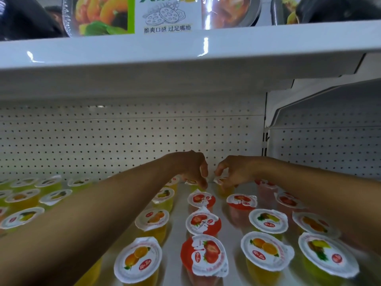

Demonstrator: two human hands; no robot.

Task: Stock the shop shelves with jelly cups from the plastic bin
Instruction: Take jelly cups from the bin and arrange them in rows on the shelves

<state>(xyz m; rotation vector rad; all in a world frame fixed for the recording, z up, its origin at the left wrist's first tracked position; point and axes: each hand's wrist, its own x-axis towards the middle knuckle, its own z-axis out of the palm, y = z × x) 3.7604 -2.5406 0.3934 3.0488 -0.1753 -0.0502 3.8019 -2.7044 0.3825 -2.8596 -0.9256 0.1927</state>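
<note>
Both hands reach to the back of the shelf (179, 211), close together but not touching. Left hand (192, 169) has its fingers pointing down onto the left back cup (190, 182); can't tell if it actually grips. Right hand (234, 172) curls round the right back cup (223, 190), which is yellow with a white lid tab sticking out. Jelly cups (203, 222) stand upright in rows in front of and beside the hands: clear tubs with white foil lids, red strawberry ones down the middle and yellow orange and pineapple ones on both sides. The pegboard (123, 141) is just behind the hands.
</note>
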